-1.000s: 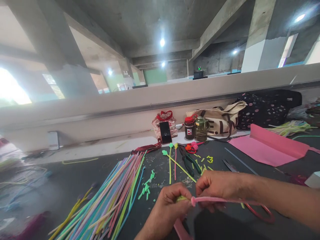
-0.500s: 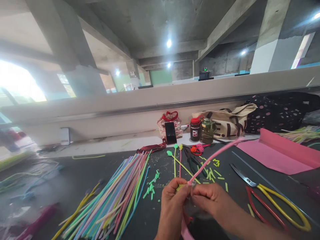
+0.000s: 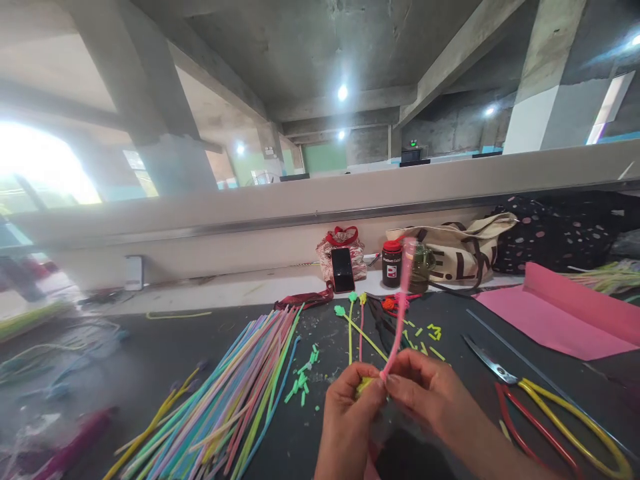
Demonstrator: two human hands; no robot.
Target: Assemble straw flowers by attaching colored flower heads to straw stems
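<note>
Head view | pink stem (image 3: 401,313): base five o'clock of centre, tip toward twelve | left hand (image 3: 350,403) pinches yellow piece (image 3: 364,385), right hand (image 3: 427,393) pinches stem's base | likely light, soft, bendy; best held near base

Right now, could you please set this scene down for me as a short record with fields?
Left hand: pinching a small yellow piece
Right hand: fingertips at the lower end of a curved, fuzzy pink stem
To the left: loose bundle of long, pastel, fuzzy stems
To the right: red-and-yellow-handled metal scissors
Behind: upright, red-lidded dark bottle
</note>
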